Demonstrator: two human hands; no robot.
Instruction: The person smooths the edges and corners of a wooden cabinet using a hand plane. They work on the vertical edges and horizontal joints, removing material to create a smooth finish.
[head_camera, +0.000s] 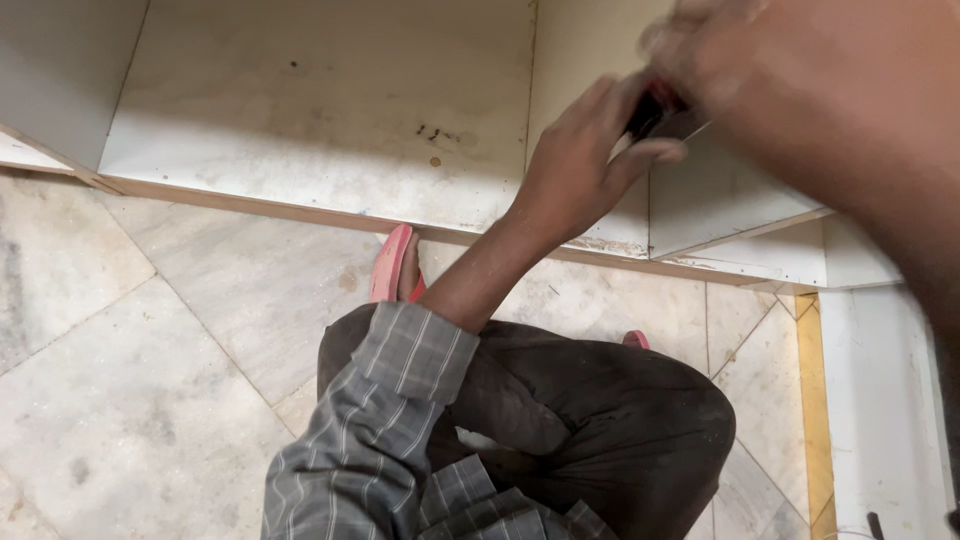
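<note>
While the left hand (580, 165) pinches a blurred dark tool (655, 108) slanting up-right, the right hand's (705, 45) grip cannot be told.

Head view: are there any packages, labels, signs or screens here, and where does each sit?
None in view.
White cabinet panel: bare, with a few dark specks, no label.
Small dark and red object: held between the left hand and the blurred right hand; too blurred to tell any label.

Home interior under fit-out: unfinished white cabinet carcass (330, 110), marble floor (150, 350)
</note>
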